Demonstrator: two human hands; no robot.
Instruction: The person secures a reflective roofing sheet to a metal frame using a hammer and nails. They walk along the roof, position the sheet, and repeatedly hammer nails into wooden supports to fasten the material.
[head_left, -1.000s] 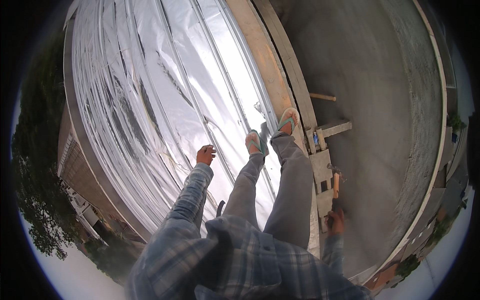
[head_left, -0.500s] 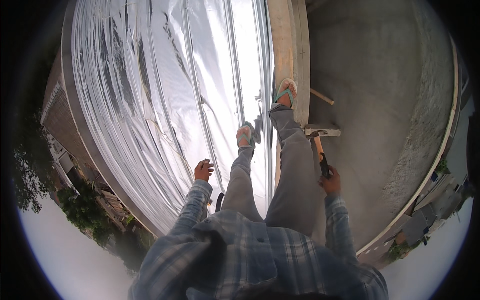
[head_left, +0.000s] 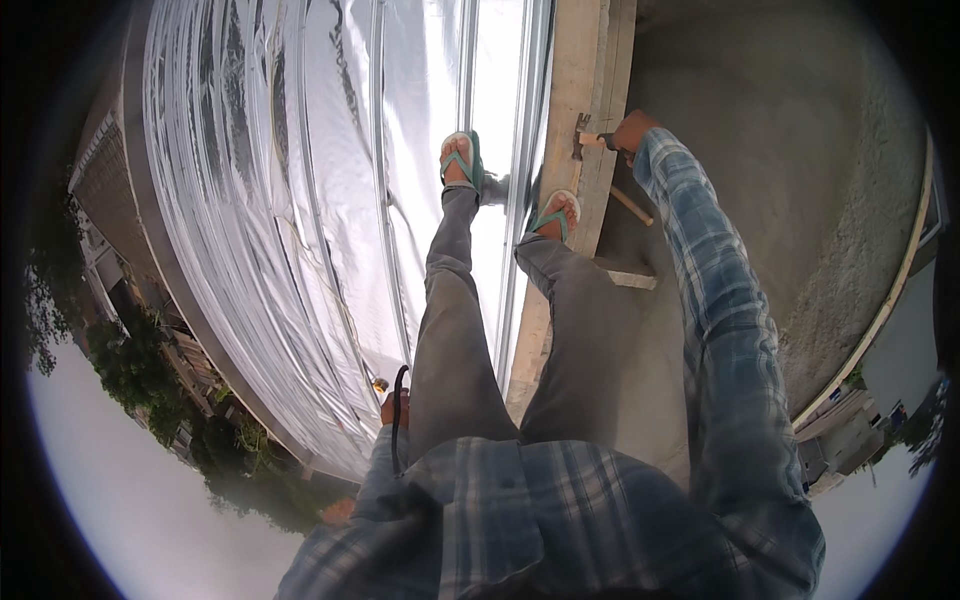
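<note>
My right hand [head_left: 632, 133] is reached far forward, its fingers closed round the handle of a claw hammer [head_left: 580, 138]. The hammer's head is over the wooden beam [head_left: 572, 85], ahead of my right foot; whether it touches the wood I cannot tell. My left hand [head_left: 391, 411] is low beside my left hip, partly behind a curved black strap [head_left: 400, 385]. A small yellow and black object [head_left: 380, 385] shows just past that hand. The left fingers are mostly hidden.
My left sandalled foot [head_left: 459, 160] stands on shiny foil sheeting [head_left: 420, 90] with metal battens; the right foot [head_left: 556, 216] is on the beam. Right of the beam is a drop to a grey cement surface [head_left: 740, 120]. A wooden stick [head_left: 632, 206] and a short block [head_left: 628, 273] jut out there.
My right hand has swung forward with the hammer from beside my right leg to over the beam. My left hand has drawn back to my hip. My left foot has stepped forward, past the right.
</note>
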